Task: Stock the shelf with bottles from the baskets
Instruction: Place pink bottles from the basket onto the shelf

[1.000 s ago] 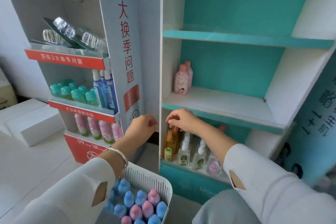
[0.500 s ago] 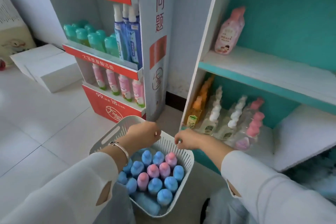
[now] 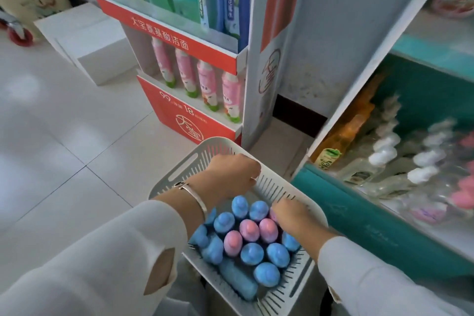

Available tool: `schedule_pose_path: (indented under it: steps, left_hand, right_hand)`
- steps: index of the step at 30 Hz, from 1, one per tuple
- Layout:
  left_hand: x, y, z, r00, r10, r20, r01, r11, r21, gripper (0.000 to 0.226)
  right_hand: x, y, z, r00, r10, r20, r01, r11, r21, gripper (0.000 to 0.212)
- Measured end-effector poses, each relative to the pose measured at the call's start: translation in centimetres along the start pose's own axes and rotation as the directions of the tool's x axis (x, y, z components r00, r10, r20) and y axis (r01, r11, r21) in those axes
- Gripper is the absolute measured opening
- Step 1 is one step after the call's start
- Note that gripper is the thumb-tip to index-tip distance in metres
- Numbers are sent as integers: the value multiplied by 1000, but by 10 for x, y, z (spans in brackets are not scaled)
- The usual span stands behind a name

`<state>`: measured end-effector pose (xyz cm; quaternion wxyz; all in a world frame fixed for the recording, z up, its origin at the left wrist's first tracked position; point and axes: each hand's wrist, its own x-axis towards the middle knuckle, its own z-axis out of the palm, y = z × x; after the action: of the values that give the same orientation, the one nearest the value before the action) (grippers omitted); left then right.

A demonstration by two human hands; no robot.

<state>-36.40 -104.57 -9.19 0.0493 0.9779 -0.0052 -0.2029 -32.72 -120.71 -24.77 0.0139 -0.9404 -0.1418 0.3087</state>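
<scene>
At 3 o'clock: teal shelf, bottom tier part-stocked, blurred. At 6 o'clock, just beside shelf: white basket, packed with blue- and pink-capped bottles. Step: picking stock. Hovers left grip at 12 o'clock rim, fingers curled, hold unclear. Digs right grip among caps at 2 o'clock corner; cannot tell if clenched on bottle. Next: needs firm pinch on one cap, straight lift, carry toward 3 o'clock.

Shop: stocked product display shelves.
</scene>
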Motion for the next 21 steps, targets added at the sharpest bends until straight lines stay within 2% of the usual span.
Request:
schedule_pose_path:
  steps: [1,3,7,10,12,14,16,19,21]
  left_hand:
    - [2,-2,3,1000,-1,11,1,1000,0,26]
    - [3,-2,8,999,5,41,-5,1000,10,27]
    - [5,-6,15,998,24,66,-23,1000,-14,26]
    - [4,-12,18,992,0,126,7,998,-55,28]
    - [1,-8,15,979,7,203,4,999,-52,34]
    - [-4,2,11,961,22,277,-9,999,-48,38]
    - [-8,12,9,961,36,275,-20,998,-64,42]
    - [-19,28,9,981,41,188,-33,998,-46,44]
    - [-27,36,10,991,27,132,-20,998,-55,50]
  right_hand:
    - [4,0,4,999,31,13,-31,998,51,29]
    - [7,-3,5,1000,6,23,-5,999,-54,34]
    - [2,-3,-8,993,-97,69,105,988,-116,32]
    - [-3,-3,-26,994,-108,-3,107,988,-115,26]
    - [-16,-8,-50,987,-162,6,160,960,-232,27]
    - [-26,-10,-71,979,-197,-41,181,950,-256,28]
    - [-40,-9,-91,972,-220,-84,203,963,-178,26]
    - [-58,-2,-119,943,-320,-90,326,943,66,16]
    - [-71,1,-139,922,-379,-79,387,899,204,24]
